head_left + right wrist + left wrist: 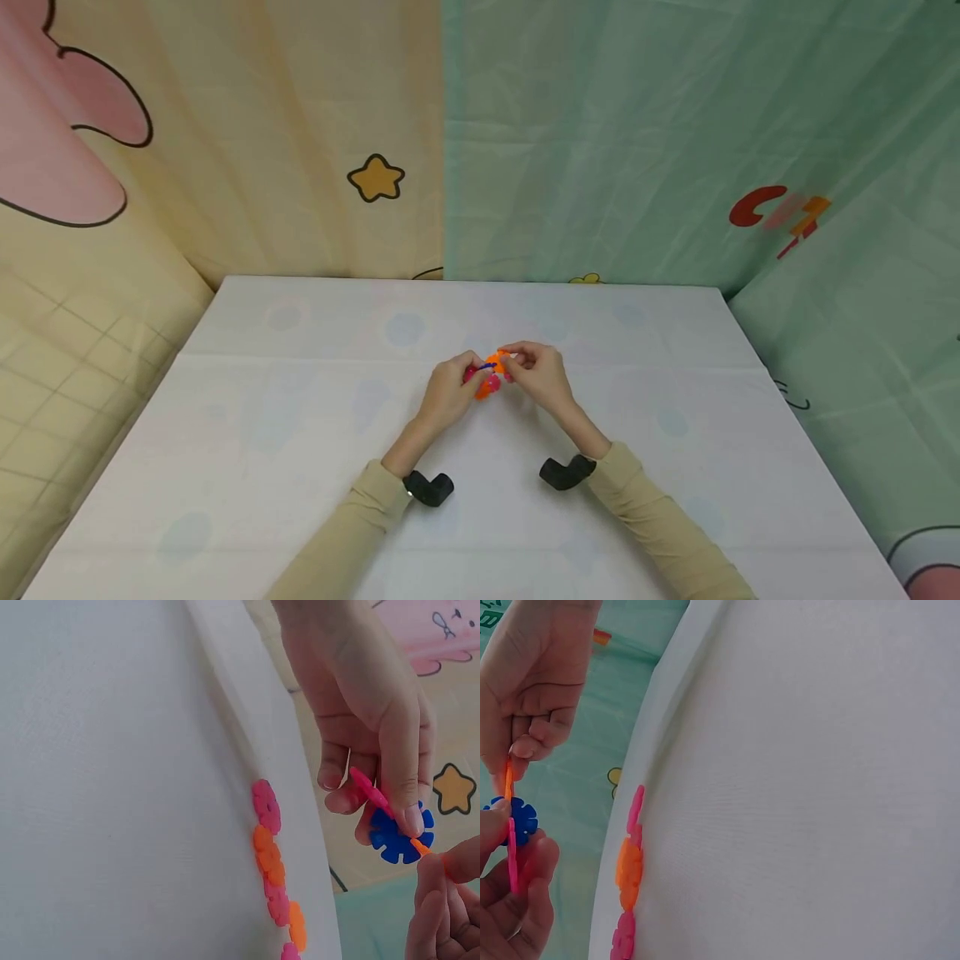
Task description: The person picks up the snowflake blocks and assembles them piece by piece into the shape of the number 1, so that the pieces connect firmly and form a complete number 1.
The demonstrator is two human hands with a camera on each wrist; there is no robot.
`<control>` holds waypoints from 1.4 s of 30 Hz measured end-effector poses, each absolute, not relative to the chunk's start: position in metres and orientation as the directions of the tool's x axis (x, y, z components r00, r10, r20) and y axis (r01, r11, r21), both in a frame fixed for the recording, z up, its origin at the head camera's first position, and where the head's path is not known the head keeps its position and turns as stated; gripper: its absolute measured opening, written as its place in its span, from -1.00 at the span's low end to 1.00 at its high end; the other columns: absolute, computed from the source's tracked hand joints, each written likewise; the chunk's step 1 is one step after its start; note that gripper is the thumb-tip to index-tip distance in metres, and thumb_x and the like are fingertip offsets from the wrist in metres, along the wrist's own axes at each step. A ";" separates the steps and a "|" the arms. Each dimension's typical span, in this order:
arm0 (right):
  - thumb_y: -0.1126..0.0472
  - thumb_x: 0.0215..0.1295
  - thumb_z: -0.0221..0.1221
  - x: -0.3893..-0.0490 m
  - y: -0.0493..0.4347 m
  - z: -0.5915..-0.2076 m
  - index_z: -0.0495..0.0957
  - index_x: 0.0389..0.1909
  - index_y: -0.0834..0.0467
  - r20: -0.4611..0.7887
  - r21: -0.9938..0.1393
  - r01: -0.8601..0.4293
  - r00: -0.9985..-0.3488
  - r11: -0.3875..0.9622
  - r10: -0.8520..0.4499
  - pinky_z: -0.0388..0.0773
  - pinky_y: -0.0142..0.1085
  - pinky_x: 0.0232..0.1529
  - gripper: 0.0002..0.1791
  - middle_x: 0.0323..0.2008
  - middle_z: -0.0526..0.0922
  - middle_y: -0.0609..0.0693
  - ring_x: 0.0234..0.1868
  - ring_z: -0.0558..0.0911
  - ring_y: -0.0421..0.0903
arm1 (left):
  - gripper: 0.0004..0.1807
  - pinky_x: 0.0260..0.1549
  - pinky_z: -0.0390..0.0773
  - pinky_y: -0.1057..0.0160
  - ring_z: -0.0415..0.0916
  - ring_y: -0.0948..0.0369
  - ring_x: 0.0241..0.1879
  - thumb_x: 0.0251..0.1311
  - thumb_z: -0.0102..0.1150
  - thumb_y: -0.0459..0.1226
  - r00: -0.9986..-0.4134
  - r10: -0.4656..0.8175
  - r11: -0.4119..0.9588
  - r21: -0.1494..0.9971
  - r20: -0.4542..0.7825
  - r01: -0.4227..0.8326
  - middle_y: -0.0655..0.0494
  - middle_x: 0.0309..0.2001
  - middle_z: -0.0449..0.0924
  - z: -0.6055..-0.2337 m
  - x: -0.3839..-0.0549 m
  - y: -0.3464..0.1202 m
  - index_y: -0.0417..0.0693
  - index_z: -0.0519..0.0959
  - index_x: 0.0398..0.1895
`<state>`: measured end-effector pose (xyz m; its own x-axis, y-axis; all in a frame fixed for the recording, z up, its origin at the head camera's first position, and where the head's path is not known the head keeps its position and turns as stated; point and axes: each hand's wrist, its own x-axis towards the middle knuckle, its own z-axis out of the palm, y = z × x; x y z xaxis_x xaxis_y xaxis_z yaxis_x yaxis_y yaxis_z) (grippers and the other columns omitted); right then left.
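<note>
A blue snowflake-shaped building disc (395, 841) with notched edges sits between the hands. My left hand (447, 390) pinches it between thumb and fingers, and a pink disc (513, 862) is joined to it within the same grip. With thumb and fingertips my right hand (543, 377) holds an orange disc (508, 780), whose edge meets the blue disc's rim. Whether the two are slotted together I cannot tell. Below the hands runs a chain of pink and orange discs (268, 855); where it joins the held discs is hidden.
The hands are over the middle of a white table (262, 467) with a pale spotted cover. A yellow curtain (300, 125) and a green curtain (600, 125) stand behind it. Each wrist wears a black camera mount (429, 488).
</note>
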<state>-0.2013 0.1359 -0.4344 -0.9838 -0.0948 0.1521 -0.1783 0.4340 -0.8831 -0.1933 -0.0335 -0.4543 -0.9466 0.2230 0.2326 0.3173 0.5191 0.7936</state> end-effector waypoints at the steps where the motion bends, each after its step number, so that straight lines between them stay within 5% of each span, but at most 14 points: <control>1: 0.32 0.22 0.20 -0.202 0.135 -0.434 0.66 -0.19 0.29 0.150 -0.885 -0.177 -0.984 0.430 -0.097 0.38 -0.49 -0.61 -0.82 -0.59 0.57 0.16 -0.51 0.60 0.26 | -0.84 -0.60 0.29 0.43 0.30 0.26 -0.58 0.28 0.18 -0.21 -0.947 0.218 0.528 0.787 0.237 0.319 0.10 -0.55 0.48 -0.454 -0.193 -0.034 -0.12 0.56 -0.36; 12: 0.31 0.24 0.19 -0.203 0.136 -0.436 0.66 -0.13 0.28 0.110 -0.902 -0.145 -0.988 0.407 -0.109 0.57 -0.41 -0.49 -0.78 -0.55 0.61 0.17 -0.45 0.65 0.24 | -0.83 -0.62 0.24 0.43 0.24 0.26 -0.60 0.25 0.21 -0.21 -0.952 0.198 0.529 0.792 0.234 0.304 0.10 -0.58 0.42 -0.452 -0.192 -0.035 -0.14 0.54 -0.37; 18: 0.23 0.33 0.15 -0.204 0.140 -0.439 0.64 -0.05 0.25 0.072 -0.904 -0.127 -0.987 0.409 -0.147 0.66 -0.33 -0.32 -0.74 -0.31 0.71 0.20 -0.37 0.69 0.15 | -0.82 -0.65 0.22 0.43 0.21 0.25 -0.62 0.24 0.23 -0.18 -0.963 0.191 0.500 0.825 0.190 0.262 0.08 -0.59 0.40 -0.454 -0.192 -0.038 -0.13 0.55 -0.32; 22: 0.19 0.37 0.14 -0.203 0.142 -0.440 0.62 -0.02 0.25 0.078 -0.911 -0.138 -0.983 0.390 -0.165 0.64 -0.40 -0.29 -0.72 -0.23 0.70 0.22 -0.34 0.68 0.12 | -0.83 -0.61 0.29 0.45 0.26 0.24 -0.59 0.23 0.23 -0.19 -0.965 0.187 0.488 0.835 0.185 0.255 0.06 -0.51 0.50 -0.455 -0.192 -0.039 -0.11 0.56 -0.28; 29: 0.36 0.33 0.10 -0.185 0.135 -0.404 0.53 0.02 0.42 0.066 -0.925 -0.130 -0.980 0.357 -0.186 0.67 -0.16 -0.22 -0.70 -0.29 0.60 0.45 -0.32 0.58 0.36 | -0.80 -0.50 0.44 0.48 0.37 0.22 -0.49 0.23 0.23 -0.21 -0.966 0.186 0.459 0.854 0.178 0.246 -0.01 -0.27 0.65 -0.453 -0.191 -0.040 -0.11 0.57 -0.15; 35: 0.35 0.34 0.11 -0.183 0.132 -0.401 0.53 -0.02 0.42 0.037 -0.938 -0.092 -0.985 0.333 -0.167 0.67 -0.25 -0.21 -0.73 -0.29 0.60 0.44 -0.26 0.58 0.39 | -0.75 -0.40 0.50 0.49 0.47 0.20 -0.33 0.24 0.23 -0.21 -0.957 0.208 0.431 0.860 0.200 0.274 0.00 -0.15 0.64 -0.453 -0.191 -0.041 -0.10 0.54 -0.06; 38: 0.35 0.33 0.11 -0.183 0.132 -0.401 0.53 -0.04 0.44 0.042 -0.943 -0.094 -0.985 0.319 -0.166 0.66 -0.29 -0.24 -0.73 -0.31 0.62 0.41 -0.29 0.61 0.35 | -0.71 -0.37 0.51 0.47 0.50 0.19 -0.28 0.18 0.29 -0.20 -0.952 0.213 0.427 0.855 0.221 0.295 0.01 -0.15 0.64 -0.454 -0.192 -0.041 -0.07 0.54 -0.07; 42: 0.35 0.33 0.12 -0.185 0.130 -0.402 0.54 -0.05 0.44 0.044 -0.945 -0.097 -0.984 0.314 -0.171 0.64 -0.37 -0.29 -0.74 -0.33 0.64 0.37 -0.46 0.64 0.02 | -0.68 -0.40 0.49 0.42 0.47 0.19 -0.35 0.11 0.36 -0.18 -0.942 0.209 0.453 0.828 0.263 0.332 0.01 -0.19 0.64 -0.455 -0.193 -0.040 -0.03 0.55 -0.09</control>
